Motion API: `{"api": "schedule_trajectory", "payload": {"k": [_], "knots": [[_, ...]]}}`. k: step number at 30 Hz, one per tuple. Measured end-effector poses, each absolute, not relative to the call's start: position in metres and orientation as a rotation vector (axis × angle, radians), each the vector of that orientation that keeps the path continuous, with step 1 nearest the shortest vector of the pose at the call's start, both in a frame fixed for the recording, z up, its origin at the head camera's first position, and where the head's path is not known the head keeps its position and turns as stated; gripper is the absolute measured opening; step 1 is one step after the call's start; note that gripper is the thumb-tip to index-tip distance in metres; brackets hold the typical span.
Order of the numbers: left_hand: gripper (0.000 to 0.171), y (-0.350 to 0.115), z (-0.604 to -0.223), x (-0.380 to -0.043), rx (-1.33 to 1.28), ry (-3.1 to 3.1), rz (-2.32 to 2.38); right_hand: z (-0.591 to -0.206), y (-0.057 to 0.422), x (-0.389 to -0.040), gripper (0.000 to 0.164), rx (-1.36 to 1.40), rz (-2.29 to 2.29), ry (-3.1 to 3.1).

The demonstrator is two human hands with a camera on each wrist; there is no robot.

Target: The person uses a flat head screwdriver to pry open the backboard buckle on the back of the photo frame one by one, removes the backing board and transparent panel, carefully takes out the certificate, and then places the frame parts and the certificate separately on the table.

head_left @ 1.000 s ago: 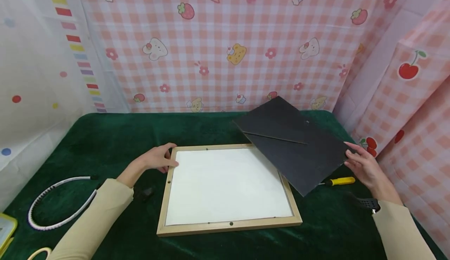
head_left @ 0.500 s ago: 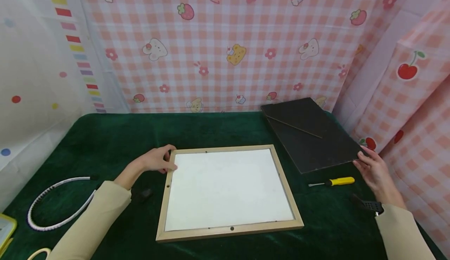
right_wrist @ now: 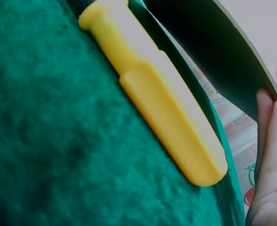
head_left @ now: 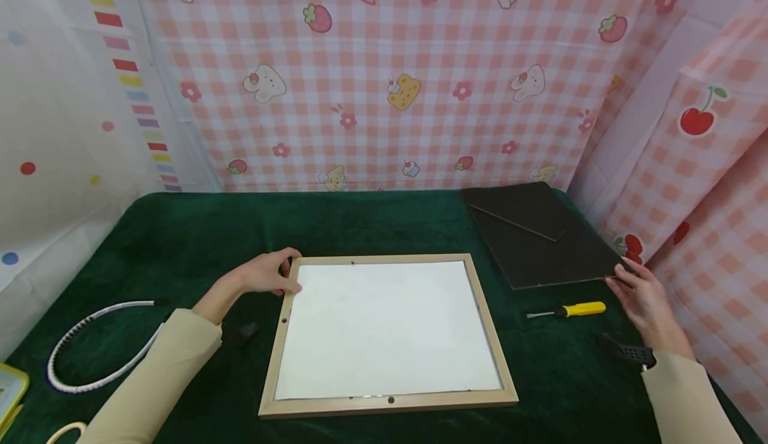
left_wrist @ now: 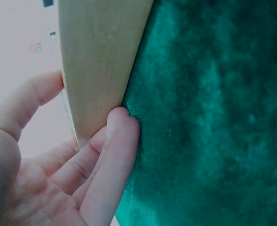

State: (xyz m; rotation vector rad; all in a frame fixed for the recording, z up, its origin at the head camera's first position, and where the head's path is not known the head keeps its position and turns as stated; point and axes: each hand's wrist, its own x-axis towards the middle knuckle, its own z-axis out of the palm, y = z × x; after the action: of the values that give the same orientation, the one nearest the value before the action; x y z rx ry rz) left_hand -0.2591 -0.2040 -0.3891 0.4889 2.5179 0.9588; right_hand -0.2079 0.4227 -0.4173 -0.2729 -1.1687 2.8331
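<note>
A wooden picture frame (head_left: 493, 364) lies on the green cloth, with a white sheet (head_left: 384, 331) filling its inside. At its far left corner my left hand (head_left: 267, 274) grips the frame, thumb on the upper face; the left wrist view shows fingers (left_wrist: 122, 141) against the frame's outer side (left_wrist: 98, 61). My right hand (head_left: 648, 304) pinches the near right corner of a black backing board (head_left: 540, 251), which has a thin stand strip (head_left: 516, 223) on it. Whether the board's far part touches the cloth, I cannot tell. Below the board lies a yellow-handled screwdriver (head_left: 582, 309).
A white headband-like hoop (head_left: 90, 387) lies at the left, with a yellow scissors-like handle (head_left: 69, 431) near the front edge. A yellow-rimmed object (head_left: 12, 391) is cut off at the far left. A small dark item (head_left: 245, 332) sits left of the frame. Checked curtains (head_left: 360, 97) stand behind.
My right hand has carried the black board rightward and down, off the frame, uncovering its far right corner and the screwdriver's shaft. The frame has shifted slightly toward me, still in my left hand.
</note>
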Motion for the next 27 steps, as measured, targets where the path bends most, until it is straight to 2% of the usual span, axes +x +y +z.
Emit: {"api": "schedule_trajectory", "payload": {"k": [11,17,21,23,27], "knots": [[0.06,-0.205,-0.391,-0.26,0.46,2.514,0.955,-0.422,0.435,-0.207,0.017,-0.443,2.831,-1.387],[0.06,-0.206,-0.391,-0.26,0.474,2.517,0.961,-0.422,0.438,-0.211,0.03,-0.537,2.673,-1.66],[0.06,-0.206,-0.391,-0.261,0.472,2.518,0.963,-0.42,0.438,-0.212,0.025,-0.587,2.503,-1.889],[0.06,-0.205,-0.391,-0.261,0.471,2.518,0.964,-0.417,0.437,-0.212,0.036,-0.598,2.341,-2.072],[0.06,-0.206,-0.392,-0.261,0.475,2.514,0.973,-0.413,0.431,-0.212,0.076,-0.623,1.838,-2.483]]}}
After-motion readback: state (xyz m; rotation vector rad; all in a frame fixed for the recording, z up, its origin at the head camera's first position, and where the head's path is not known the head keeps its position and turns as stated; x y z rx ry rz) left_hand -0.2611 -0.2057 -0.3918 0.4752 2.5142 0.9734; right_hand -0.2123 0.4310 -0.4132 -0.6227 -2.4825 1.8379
